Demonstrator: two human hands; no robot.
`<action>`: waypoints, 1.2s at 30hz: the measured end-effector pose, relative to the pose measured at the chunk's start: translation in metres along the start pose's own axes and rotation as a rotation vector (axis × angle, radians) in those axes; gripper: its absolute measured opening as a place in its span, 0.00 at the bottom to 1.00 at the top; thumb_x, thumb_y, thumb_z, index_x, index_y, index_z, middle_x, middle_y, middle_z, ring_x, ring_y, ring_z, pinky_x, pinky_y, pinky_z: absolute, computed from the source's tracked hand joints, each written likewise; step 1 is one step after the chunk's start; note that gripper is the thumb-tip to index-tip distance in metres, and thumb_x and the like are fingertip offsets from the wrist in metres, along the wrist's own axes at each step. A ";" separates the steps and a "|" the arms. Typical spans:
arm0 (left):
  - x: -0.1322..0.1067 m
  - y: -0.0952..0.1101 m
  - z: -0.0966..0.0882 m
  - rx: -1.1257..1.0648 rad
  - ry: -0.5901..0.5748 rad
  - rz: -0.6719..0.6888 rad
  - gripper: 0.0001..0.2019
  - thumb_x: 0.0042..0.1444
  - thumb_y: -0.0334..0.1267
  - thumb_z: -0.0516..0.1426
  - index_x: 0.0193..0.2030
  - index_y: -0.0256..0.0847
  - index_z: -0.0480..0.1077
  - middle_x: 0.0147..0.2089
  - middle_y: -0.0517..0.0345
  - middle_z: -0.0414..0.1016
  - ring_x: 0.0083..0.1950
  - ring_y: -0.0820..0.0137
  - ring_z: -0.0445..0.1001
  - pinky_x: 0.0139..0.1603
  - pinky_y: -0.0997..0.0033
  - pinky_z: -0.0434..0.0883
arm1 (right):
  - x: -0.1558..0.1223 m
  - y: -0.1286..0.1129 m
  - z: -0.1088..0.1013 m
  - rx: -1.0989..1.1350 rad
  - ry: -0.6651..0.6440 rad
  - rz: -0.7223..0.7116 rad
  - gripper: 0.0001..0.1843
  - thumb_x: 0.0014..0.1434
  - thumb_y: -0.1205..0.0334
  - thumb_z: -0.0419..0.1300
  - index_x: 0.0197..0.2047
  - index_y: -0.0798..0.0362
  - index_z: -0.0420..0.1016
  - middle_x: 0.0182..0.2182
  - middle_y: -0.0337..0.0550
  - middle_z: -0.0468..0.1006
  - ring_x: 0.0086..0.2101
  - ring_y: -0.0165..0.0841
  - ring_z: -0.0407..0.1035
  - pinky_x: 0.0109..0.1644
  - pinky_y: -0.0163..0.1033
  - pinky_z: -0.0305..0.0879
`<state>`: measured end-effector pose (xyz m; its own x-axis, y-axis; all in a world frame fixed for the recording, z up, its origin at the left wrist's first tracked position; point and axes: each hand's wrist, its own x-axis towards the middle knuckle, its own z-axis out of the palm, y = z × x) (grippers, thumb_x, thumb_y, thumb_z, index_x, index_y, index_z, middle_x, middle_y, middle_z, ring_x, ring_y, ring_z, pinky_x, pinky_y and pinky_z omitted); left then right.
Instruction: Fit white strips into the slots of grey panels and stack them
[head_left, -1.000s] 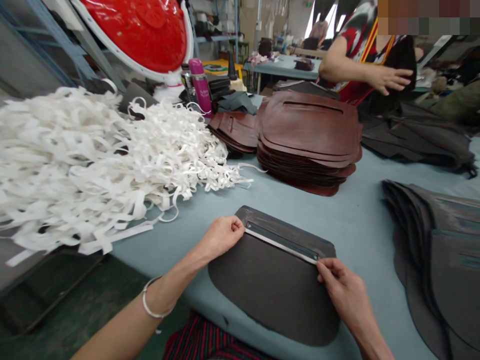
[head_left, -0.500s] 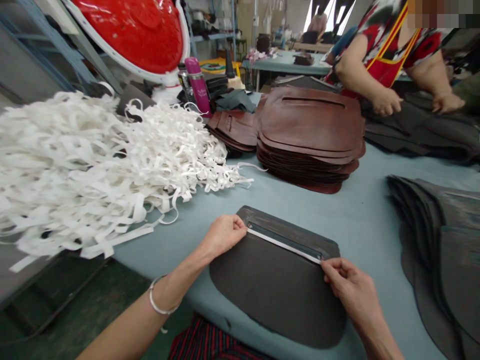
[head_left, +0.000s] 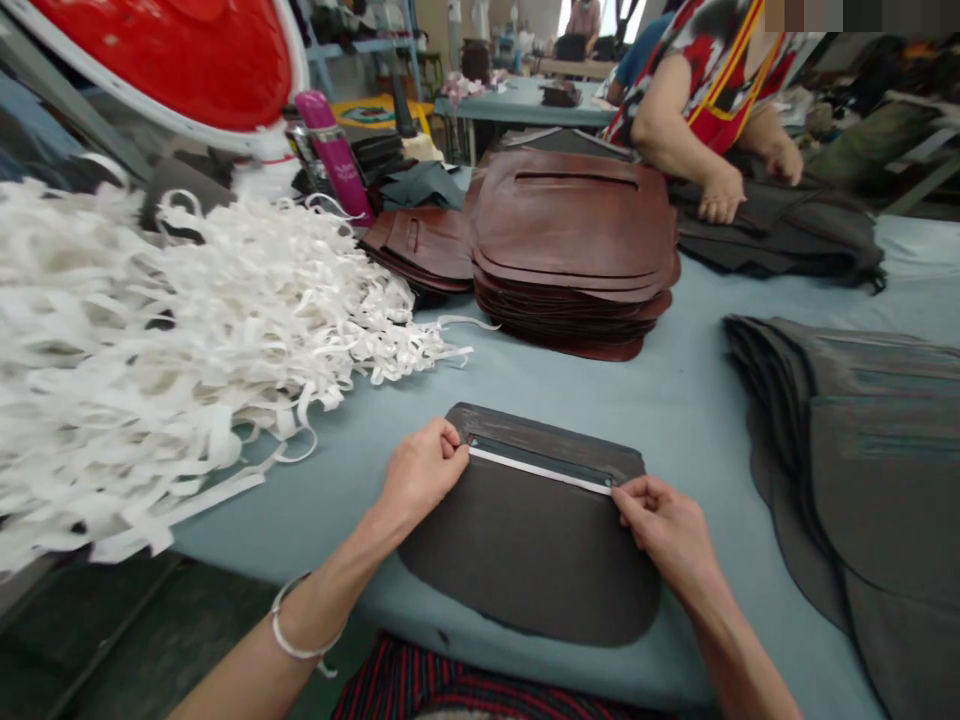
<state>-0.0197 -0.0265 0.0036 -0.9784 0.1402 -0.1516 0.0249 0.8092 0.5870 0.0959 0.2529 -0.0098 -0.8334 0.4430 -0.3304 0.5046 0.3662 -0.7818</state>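
Observation:
A dark grey, round-cornered leather panel (head_left: 532, 560) lies on the table in front of me, with a long narrow slot near its far edge. Along the near side of that slot runs a thin white strip (head_left: 540, 470), stretched straight between my hands. My left hand (head_left: 424, 465) pinches the strip's left end at the slot's corner. At the other end, my right hand (head_left: 667, 525) has the strip between thumb and fingertips. Both hands rest close against the panel.
Loose white strips (head_left: 247, 300) are heaped at the left. Brown leather panels (head_left: 574, 250) are stacked beyond my panel, near a purple bottle (head_left: 334, 160). More dark panels (head_left: 877, 450) lie at the right. Across the table (head_left: 360, 480), a co-worker's hands (head_left: 724, 190) handle dark material.
My view has turned to the right, so everything sits further left. Both hands still pinch the strip along the slot. The co-worker's hands have shifted on the dark material.

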 end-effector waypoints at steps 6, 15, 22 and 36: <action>-0.027 -0.010 0.019 0.256 0.252 0.517 0.11 0.63 0.30 0.46 0.44 0.38 0.69 0.44 0.53 0.72 0.46 0.63 0.69 0.48 0.64 0.65 | -0.002 0.002 0.000 -0.002 0.029 -0.057 0.11 0.53 0.54 0.55 0.27 0.53 0.67 0.17 0.35 0.70 0.17 0.24 0.58 0.21 0.30 0.51; -0.054 -0.008 0.015 0.761 0.124 0.637 0.32 0.59 0.21 0.46 0.67 0.52 0.54 0.60 0.46 0.64 0.61 0.53 0.62 0.52 0.55 0.67 | -0.006 -0.004 0.000 -0.071 0.107 -0.069 0.06 0.50 0.61 0.55 0.24 0.52 0.67 0.17 0.35 0.70 0.20 0.26 0.61 0.24 0.31 0.49; -0.052 0.019 0.028 0.849 0.114 0.723 0.23 0.58 0.22 0.47 0.60 0.34 0.66 0.56 0.42 0.67 0.57 0.56 0.65 0.54 0.59 0.69 | -0.011 -0.014 0.002 -0.256 0.173 -0.042 0.06 0.50 0.62 0.55 0.24 0.51 0.68 0.19 0.35 0.70 0.22 0.27 0.62 0.26 0.33 0.48; -0.070 0.070 0.067 0.768 0.061 0.723 0.29 0.58 0.23 0.49 0.66 0.46 0.56 0.56 0.37 0.67 0.57 0.50 0.68 0.53 0.46 0.69 | -0.021 -0.015 0.018 -0.782 0.293 -0.533 0.12 0.62 0.68 0.49 0.43 0.51 0.73 0.37 0.46 0.73 0.34 0.34 0.65 0.32 0.38 0.55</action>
<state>0.0640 0.0586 0.0022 -0.6871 0.7215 0.0860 0.7082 0.6914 -0.1427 0.1021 0.2236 -0.0005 -0.9592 0.2095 0.1897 0.1744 0.9670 -0.1859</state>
